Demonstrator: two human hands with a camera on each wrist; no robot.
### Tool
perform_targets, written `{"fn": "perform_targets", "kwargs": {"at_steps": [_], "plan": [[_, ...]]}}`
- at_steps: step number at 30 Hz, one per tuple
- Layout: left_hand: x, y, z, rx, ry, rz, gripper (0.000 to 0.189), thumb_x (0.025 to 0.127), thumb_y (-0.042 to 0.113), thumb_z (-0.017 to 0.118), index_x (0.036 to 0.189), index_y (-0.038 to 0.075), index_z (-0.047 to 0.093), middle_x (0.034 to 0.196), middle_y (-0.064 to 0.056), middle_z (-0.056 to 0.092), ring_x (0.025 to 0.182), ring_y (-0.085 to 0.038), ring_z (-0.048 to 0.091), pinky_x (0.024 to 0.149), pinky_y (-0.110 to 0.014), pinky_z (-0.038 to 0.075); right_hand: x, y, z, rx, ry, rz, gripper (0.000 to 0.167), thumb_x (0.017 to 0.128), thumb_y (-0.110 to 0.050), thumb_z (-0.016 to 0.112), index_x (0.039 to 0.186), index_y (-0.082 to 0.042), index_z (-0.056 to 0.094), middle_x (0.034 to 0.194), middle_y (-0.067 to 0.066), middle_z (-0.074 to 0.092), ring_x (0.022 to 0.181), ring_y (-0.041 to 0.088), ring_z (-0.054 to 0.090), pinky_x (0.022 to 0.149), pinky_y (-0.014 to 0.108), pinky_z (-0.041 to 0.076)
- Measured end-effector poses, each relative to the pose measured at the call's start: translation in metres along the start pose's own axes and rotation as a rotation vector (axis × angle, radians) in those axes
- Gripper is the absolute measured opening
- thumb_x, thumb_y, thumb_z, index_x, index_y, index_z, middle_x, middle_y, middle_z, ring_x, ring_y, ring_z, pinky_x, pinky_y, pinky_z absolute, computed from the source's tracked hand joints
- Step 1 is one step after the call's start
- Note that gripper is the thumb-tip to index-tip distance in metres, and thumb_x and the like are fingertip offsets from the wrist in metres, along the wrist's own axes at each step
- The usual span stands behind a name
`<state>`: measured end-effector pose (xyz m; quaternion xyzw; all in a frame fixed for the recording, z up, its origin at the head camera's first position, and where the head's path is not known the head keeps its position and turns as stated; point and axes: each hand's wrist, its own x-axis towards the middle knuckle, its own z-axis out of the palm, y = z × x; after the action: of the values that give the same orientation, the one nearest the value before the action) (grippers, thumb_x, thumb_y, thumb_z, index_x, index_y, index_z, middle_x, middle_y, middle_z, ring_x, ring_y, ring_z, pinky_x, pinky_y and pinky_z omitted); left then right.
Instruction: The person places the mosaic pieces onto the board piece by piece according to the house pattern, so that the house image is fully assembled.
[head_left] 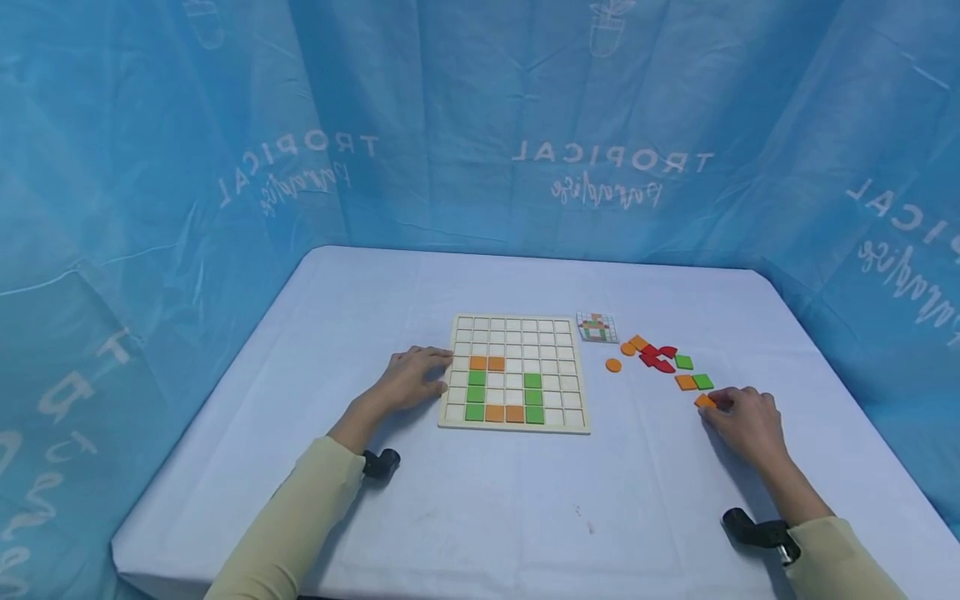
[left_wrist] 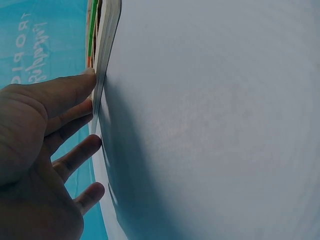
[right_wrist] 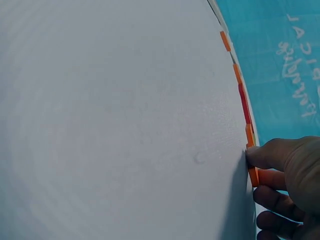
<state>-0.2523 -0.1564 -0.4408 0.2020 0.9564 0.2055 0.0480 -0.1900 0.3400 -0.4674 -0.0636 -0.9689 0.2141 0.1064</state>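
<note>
My right hand [head_left: 750, 423] pinches an orange square tile [head_left: 703, 402] between thumb and fingers, at the near end of the loose pieces; the right wrist view shows the thumb [right_wrist: 267, 154] pressed on it. On the left, my left hand [head_left: 411, 379] touches the left edge of a pale wooden grid board [head_left: 517, 428], its fingers extended, thumb and fingertips along the rim in the left wrist view. Green squares form two columns on the board, a left one [head_left: 476, 395] and a shorter right one [head_left: 533, 397]. Orange squares [head_left: 505, 414] fill the front row between them, and two more [head_left: 487, 363] sit at upper left.
A small pattern card [head_left: 597, 327] lies beside the board's far right corner. Loose pieces trail rightward: orange rounds [head_left: 613, 365], red curved pieces [head_left: 664, 367], green squares [head_left: 702, 382] and an orange square [head_left: 686, 382]. Blue curtains [head_left: 480, 125] surround the white-covered table [head_left: 480, 517].
</note>
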Motion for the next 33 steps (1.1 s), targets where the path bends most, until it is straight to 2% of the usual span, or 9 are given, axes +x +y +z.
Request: {"fn": "perform_targets", "kwargs": {"at_steps": [4, 8, 12, 18, 24, 25, 27, 30, 33], "plan": [[0.001, 0.000, -0.001, 0.003, -0.004, -0.011, 0.050, 0.091, 0.024, 0.068, 0.136, 0.008, 0.055, 0.143, -0.005, 0.048, 0.132, -0.029, 0.038, 0.106, -0.050, 0.026, 0.002, -0.002, 0.000, 0.017, -0.004, -0.024, 0.032, 0.084, -0.012, 0.071, 0.103, 0.013, 0.065, 0.093, 0.026, 0.055, 0.090, 0.040, 0.042, 0.068, 0.047, 0.035], [0.001, 0.000, -0.002, 0.008, -0.006, -0.013, 0.050, 0.091, 0.024, 0.068, 0.136, 0.008, 0.055, 0.143, -0.005, 0.048, 0.133, -0.029, 0.038, 0.106, -0.051, 0.025, 0.004, -0.014, 0.001, 0.068, -0.049, -0.029, 0.034, 0.085, -0.015, 0.072, 0.105, 0.012, 0.065, 0.096, 0.025, 0.055, 0.093, 0.039, 0.042, 0.067, 0.044, 0.038], [0.001, 0.000, -0.002, 0.004, -0.004, -0.012, 0.050, 0.090, 0.024, 0.068, 0.136, 0.008, 0.055, 0.142, -0.006, 0.048, 0.133, -0.030, 0.037, 0.106, -0.051, 0.025, 0.009, -0.044, 0.008, 0.107, -0.077, -0.067, 0.033, 0.085, -0.015, 0.072, 0.108, 0.008, 0.066, 0.102, 0.024, 0.057, 0.097, 0.037, 0.043, 0.071, 0.044, 0.042], [0.002, -0.002, 0.001, -0.003, -0.007, -0.006, 0.051, 0.090, 0.024, 0.068, 0.136, 0.008, 0.054, 0.142, -0.005, 0.048, 0.133, -0.029, 0.037, 0.106, -0.051, 0.024, 0.017, -0.101, 0.030, 0.150, -0.100, -0.200, 0.029, 0.083, -0.012, 0.073, 0.108, 0.003, 0.069, 0.104, 0.018, 0.063, 0.100, 0.033, 0.047, 0.082, 0.048, 0.043], [0.002, -0.003, 0.002, 0.003, -0.002, 0.004, 0.050, 0.091, 0.023, 0.068, 0.136, 0.008, 0.054, 0.142, -0.005, 0.048, 0.133, -0.029, 0.038, 0.106, -0.051, 0.025, 0.026, -0.151, 0.053, 0.180, -0.158, -0.295, 0.030, 0.081, -0.017, 0.076, 0.106, -0.002, 0.072, 0.099, 0.011, 0.064, 0.095, 0.028, 0.047, 0.079, 0.042, 0.041], [0.002, -0.003, 0.002, 0.003, -0.002, 0.003, 0.050, 0.091, 0.024, 0.068, 0.136, 0.008, 0.054, 0.142, -0.005, 0.048, 0.133, -0.029, 0.038, 0.106, -0.051, 0.025, 0.028, -0.158, 0.056, 0.182, -0.161, -0.311, 0.030, 0.080, -0.017, 0.076, 0.106, -0.002, 0.073, 0.098, 0.011, 0.064, 0.095, 0.028, 0.048, 0.079, 0.042, 0.041], [0.002, -0.002, 0.001, 0.005, -0.004, 0.000, 0.050, 0.091, 0.024, 0.068, 0.136, 0.008, 0.055, 0.142, -0.005, 0.048, 0.132, -0.029, 0.038, 0.105, -0.051, 0.026, 0.032, -0.170, 0.063, 0.179, -0.157, -0.343, 0.028, 0.081, -0.017, 0.076, 0.105, -0.004, 0.073, 0.096, 0.009, 0.064, 0.095, 0.027, 0.049, 0.088, 0.045, 0.040], [0.002, -0.001, 0.001, 0.006, -0.009, -0.011, 0.050, 0.091, 0.024, 0.068, 0.136, 0.008, 0.055, 0.142, -0.005, 0.048, 0.132, -0.028, 0.039, 0.105, -0.051, 0.026, 0.038, -0.186, 0.074, 0.158, -0.154, -0.393, 0.027, 0.081, -0.019, 0.076, 0.104, -0.004, 0.074, 0.093, 0.008, 0.064, 0.094, 0.026, 0.052, 0.095, 0.048, 0.037], [0.002, -0.001, 0.001, 0.005, -0.011, -0.015, 0.050, 0.091, 0.024, 0.068, 0.136, 0.008, 0.055, 0.142, -0.005, 0.048, 0.131, -0.028, 0.039, 0.104, -0.051, 0.027, 0.044, -0.198, 0.085, 0.123, -0.167, -0.415, 0.026, 0.082, -0.021, 0.076, 0.104, -0.007, 0.074, 0.093, 0.005, 0.063, 0.094, 0.024, 0.052, 0.093, 0.046, 0.039]]}}
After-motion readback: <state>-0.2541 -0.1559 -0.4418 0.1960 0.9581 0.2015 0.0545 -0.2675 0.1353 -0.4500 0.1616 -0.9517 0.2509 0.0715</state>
